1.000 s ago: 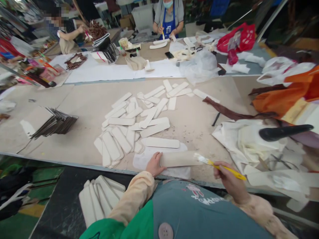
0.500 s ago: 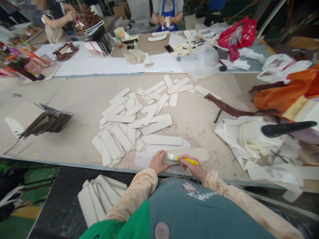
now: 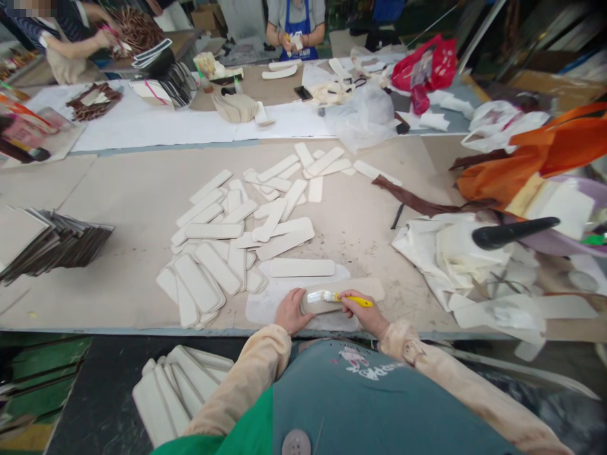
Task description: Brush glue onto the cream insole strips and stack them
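My left hand (image 3: 290, 311) presses down the left end of a long cream strip (image 3: 365, 288) that lies on a white sheet (image 3: 265, 304) at the table's near edge. In my right hand (image 3: 365, 311) is a yellow-handled brush (image 3: 342, 297), held in a closed grip, its white bristles resting on the strip close to my left hand. Just beyond lies a single cream strip (image 3: 302, 267). Farther back and to the left spreads a loose pile of several more cream strips (image 3: 237, 230).
A stack of cream strips (image 3: 175, 388) sits below the table at my left. Dark flat cards (image 3: 52, 240) are stacked at far left. White scraps, a black tool (image 3: 507, 232) and orange fabric (image 3: 531, 164) crowd the right. Other people work at the far table.
My right hand swung the brush from the strip's right end in to its left end near my left hand. The view shifted slightly right and forward.
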Tool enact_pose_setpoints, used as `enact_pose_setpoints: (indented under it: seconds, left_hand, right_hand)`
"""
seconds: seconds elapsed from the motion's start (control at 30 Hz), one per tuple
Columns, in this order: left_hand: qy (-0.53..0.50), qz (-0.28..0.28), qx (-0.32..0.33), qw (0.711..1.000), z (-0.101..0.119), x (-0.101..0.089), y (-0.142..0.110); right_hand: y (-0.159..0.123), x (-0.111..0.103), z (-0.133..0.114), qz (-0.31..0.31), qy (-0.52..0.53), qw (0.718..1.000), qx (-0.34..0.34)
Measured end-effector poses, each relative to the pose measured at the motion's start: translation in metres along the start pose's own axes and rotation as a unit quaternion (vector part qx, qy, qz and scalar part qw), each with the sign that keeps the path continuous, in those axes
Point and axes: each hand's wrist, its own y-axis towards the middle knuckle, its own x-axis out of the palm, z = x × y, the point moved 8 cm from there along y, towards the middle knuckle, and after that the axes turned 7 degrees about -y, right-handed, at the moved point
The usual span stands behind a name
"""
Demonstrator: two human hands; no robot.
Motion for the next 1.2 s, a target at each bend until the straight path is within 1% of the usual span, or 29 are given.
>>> enact_pose_setpoints:
  seconds: [0.1,0.27,0.37,0.5,0.6,0.67,0.73,0.8,0.93,1.03,1.1,1.2]
  left_hand:
    - [-0.006,0.001,-0.001,1.000,-0.002,0.001,0.000]
    - [-0.008,0.022,0.004,1.000,-0.004,0.002,0.000]
    - [-0.008,0.022,0.002,1.000,-0.005,0.003,-0.001]
    - [0.004,0.022,0.000,1.000,-0.004,0.003,-0.001]
    - [0.014,0.014,-0.004,1.000,-0.003,0.001,-0.001]
    - [0.017,0.002,-0.007,1.000,-0.002,0.000,-0.001]
    - [0.016,-0.010,-0.008,1.000,0.000,-0.001,-0.001]
    - [0.015,-0.017,-0.009,1.000,0.001,-0.002,-0.001]
    - [0.023,-0.021,-0.014,0.999,0.001,-0.003,0.000]
    - [0.026,-0.022,-0.014,0.999,0.001,-0.002,-0.001]
    - [0.024,-0.023,-0.010,0.999,0.001,-0.001,-0.001]
    - [0.022,-0.021,-0.007,1.000,0.000,-0.001,-0.001]
  right_hand:
    - [-0.005,-0.028,0.008,0.038,0.001,0.999,0.005]
    - [-0.015,-0.080,0.020,0.104,-0.009,0.994,0.010]
    - [-0.019,-0.106,0.025,0.136,-0.016,0.991,0.012]
    - [-0.023,-0.129,0.027,0.166,-0.027,0.986,0.013]
    - [-0.029,-0.134,0.024,0.184,-0.045,0.982,0.011]
    - [-0.033,-0.129,0.018,0.185,-0.058,0.981,0.004]
    - [-0.034,-0.112,0.012,0.158,-0.051,0.986,-0.009]
    - [-0.031,-0.084,0.007,0.105,-0.022,0.994,-0.018]
    - [-0.023,-0.019,0.000,-0.011,0.021,1.000,-0.012]
    - [-0.016,0.017,-0.002,-0.064,0.031,0.997,-0.007]
    - [-0.013,0.032,-0.002,-0.088,0.036,0.995,-0.007]
    - [-0.010,0.042,0.000,-0.101,0.033,0.994,-0.004]
